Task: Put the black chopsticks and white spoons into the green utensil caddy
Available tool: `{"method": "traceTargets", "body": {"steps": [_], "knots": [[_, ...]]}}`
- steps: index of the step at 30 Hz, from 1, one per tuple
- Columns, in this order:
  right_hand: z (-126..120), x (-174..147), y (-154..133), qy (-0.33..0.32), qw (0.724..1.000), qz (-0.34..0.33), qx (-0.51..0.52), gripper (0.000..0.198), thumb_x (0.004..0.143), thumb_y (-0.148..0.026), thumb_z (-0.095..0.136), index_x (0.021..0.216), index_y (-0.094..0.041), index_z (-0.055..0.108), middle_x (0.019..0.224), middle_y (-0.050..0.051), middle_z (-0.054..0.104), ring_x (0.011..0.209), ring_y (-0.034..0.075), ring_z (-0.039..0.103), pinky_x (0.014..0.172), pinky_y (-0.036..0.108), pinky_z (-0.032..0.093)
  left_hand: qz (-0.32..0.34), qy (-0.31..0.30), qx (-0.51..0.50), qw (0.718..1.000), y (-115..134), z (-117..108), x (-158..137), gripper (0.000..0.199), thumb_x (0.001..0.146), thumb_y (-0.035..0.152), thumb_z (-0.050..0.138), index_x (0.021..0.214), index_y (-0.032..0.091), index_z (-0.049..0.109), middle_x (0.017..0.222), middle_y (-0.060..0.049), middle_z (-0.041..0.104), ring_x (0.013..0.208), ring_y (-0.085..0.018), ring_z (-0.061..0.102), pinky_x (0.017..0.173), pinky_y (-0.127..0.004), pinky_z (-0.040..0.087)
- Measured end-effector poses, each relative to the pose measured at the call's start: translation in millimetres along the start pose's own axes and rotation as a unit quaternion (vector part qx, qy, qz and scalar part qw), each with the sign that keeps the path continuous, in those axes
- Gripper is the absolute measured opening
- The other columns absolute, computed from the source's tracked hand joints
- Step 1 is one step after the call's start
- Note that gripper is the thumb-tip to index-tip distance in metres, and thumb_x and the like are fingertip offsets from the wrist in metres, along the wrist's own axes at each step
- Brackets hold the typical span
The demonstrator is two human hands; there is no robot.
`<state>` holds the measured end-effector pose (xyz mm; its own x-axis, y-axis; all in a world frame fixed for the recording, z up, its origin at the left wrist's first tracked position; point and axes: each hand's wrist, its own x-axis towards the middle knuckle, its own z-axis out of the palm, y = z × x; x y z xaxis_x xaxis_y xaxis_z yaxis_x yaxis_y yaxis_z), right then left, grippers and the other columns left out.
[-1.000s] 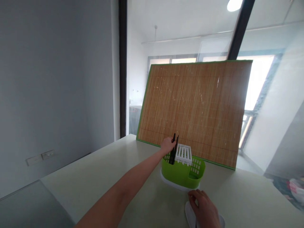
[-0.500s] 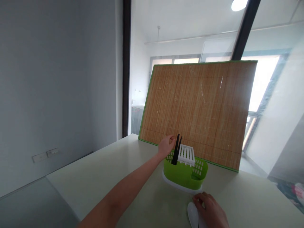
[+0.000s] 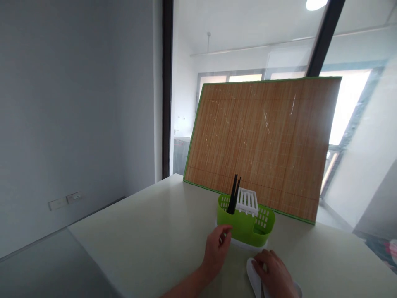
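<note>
My left hand (image 3: 218,250) hovers in front of the green cutlery holder (image 3: 240,227), its fingers loosely curled, with a gap between thumb and forefinger and nothing visible in it. At lower right my right hand (image 3: 274,271) is closed, its fingertips on a white spoon (image 3: 254,275) lying on the table. The hand hides part of other white pieces beneath it. Black chopsticks (image 3: 234,196) stand upright, slightly tilted, in the holder's left compartment. A white slotted rack (image 3: 247,201) covers its middle. The right compartment shows no utensils.
The white table (image 3: 149,227) extends left and right of the holder. Behind the holder, a bamboo mat (image 3: 263,140) with green edging leans against a glass partition with dark frames. A grey wall (image 3: 62,103) stands at left.
My left hand has come away from beside the chopsticks, back toward me and down in front of the holder. The chopsticks stay in it. My right hand has barely shifted at the spoon.
</note>
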<state>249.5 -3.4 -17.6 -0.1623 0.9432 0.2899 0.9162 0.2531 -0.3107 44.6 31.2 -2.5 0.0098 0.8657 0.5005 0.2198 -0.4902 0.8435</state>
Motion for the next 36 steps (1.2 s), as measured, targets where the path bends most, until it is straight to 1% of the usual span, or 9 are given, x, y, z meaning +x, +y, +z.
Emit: {"method": "traceTargets", "body": {"steps": [3, 5, 9, 13, 20, 25, 29, 33, 36], "knots": [[-2.3, 2.6, -4.2, 0.07, 0.996, -0.004, 0.051, 0.027, 0.088, -0.039, 0.043, 0.082, -0.024, 0.065, 0.074, 0.002, 0.062, 0.073, 0.018, 0.058, 0.069, 0.03, 0.044, 0.004, -0.037, -0.013, 0.999, -0.1, 1.9, -8.3, 0.023, 0.085, 0.031, 0.048, 0.098, 0.019, 0.063, 0.067, 0.001, 0.056, 0.055, -0.01, 0.045, 0.051, -0.021, 0.037], [-6.2, 2.4, -11.2, 0.144, 0.986, -0.012, 0.085, 0.025, 0.089, -0.041, 0.044, 0.09, -0.024, 0.062, 0.081, 0.002, 0.063, 0.075, 0.017, 0.059, 0.069, 0.029, 0.044, 0.022, -0.06, -0.016, 0.998, 1.3, 1.1, -12.8, 0.025, 0.086, 0.032, 0.047, 0.1, 0.019, 0.062, 0.065, 0.002, 0.052, 0.054, -0.01, 0.043, 0.051, -0.021, 0.036], [-17.0, -0.9, -30.0, 0.291, 0.946, -0.108, 0.095, 0.017, 0.088, -0.03, 0.05, 0.102, -0.024, 0.058, 0.088, 0.003, 0.063, 0.083, 0.016, 0.057, 0.075, 0.029, 0.044, 0.056, -0.084, -0.009, 0.995, 2.8, -0.8, -19.8, 0.026, 0.088, 0.033, 0.045, 0.103, 0.019, 0.061, 0.064, 0.002, 0.051, 0.055, -0.01, 0.043, 0.053, -0.022, 0.036], [-20.5, -2.9, -40.8, 0.363, 0.916, -0.168, 0.041, 0.023, 0.086, -0.024, 0.054, 0.109, -0.022, 0.057, 0.084, 0.004, 0.063, 0.079, 0.016, 0.056, 0.074, 0.03, 0.044, 0.098, -0.112, 0.005, 0.989, 1.3, -1.7, -23.1, 0.025, 0.088, 0.03, 0.046, 0.106, 0.019, 0.059, 0.066, 0.001, 0.053, 0.055, -0.01, 0.044, 0.054, -0.022, 0.037], [-16.6, -6.3, -45.9, 0.369, 0.909, -0.192, 0.034, 0.029, 0.086, -0.018, 0.054, 0.115, -0.02, 0.054, 0.083, 0.004, 0.062, 0.075, 0.015, 0.056, 0.07, 0.028, 0.046, 0.142, -0.111, 0.028, 0.983, 2.0, -1.8, -24.8, 0.023, 0.085, 0.029, 0.051, 0.106, 0.023, 0.058, 0.067, 0.001, 0.057, 0.054, -0.01, 0.048, 0.054, -0.021, 0.04], [-13.4, -12.6, -48.6, 0.383, 0.897, -0.217, 0.032, 0.035, 0.084, -0.015, 0.055, 0.119, -0.021, 0.053, 0.083, 0.004, 0.063, 0.076, 0.015, 0.059, 0.069, 0.027, 0.047, 0.171, -0.072, 0.047, 0.981, 16.2, 1.9, -27.7, 0.017, 0.083, 0.028, 0.054, 0.099, 0.024, 0.06, 0.068, 0.001, 0.06, 0.055, -0.011, 0.052, 0.056, -0.021, 0.043], [-9.6, -15.7, -48.5, 0.373, 0.901, -0.218, 0.03, 0.037, 0.084, -0.015, 0.054, 0.12, -0.022, 0.052, 0.086, 0.005, 0.064, 0.08, 0.017, 0.06, 0.071, 0.029, 0.049, 0.217, -0.045, 0.074, 0.972, 26.4, 2.3, -28.1, 0.013, 0.083, 0.024, 0.053, 0.094, 0.023, 0.061, 0.065, 0.0, 0.061, 0.053, -0.011, 0.052, 0.054, -0.021, 0.042], [-12.4, -16.9, -49.7, 0.376, 0.899, -0.223, 0.04, 0.039, 0.081, -0.013, 0.057, 0.119, -0.022, 0.052, 0.087, 0.006, 0.064, 0.081, 0.018, 0.061, 0.069, 0.03, 0.049, 0.287, -0.052, 0.133, 0.947, 33.9, -11.5, -16.5, 0.013, 0.084, 0.02, 0.051, 0.093, 0.021, 0.059, 0.063, 0.0, 0.06, 0.052, -0.01, 0.052, 0.058, -0.022, 0.042], [-15.5, -17.5, -50.4, 0.385, 0.897, -0.21, 0.059, 0.037, 0.081, -0.012, 0.055, 0.117, -0.022, 0.053, 0.085, 0.006, 0.063, 0.077, 0.017, 0.06, 0.068, 0.03, 0.049, 0.318, 0.001, 0.154, 0.936, 48.9, -32.2, 10.6, 0.012, 0.084, 0.022, 0.05, 0.091, 0.02, 0.059, 0.062, 0.001, 0.059, 0.051, -0.009, 0.049, 0.057, -0.022, 0.04]]}}
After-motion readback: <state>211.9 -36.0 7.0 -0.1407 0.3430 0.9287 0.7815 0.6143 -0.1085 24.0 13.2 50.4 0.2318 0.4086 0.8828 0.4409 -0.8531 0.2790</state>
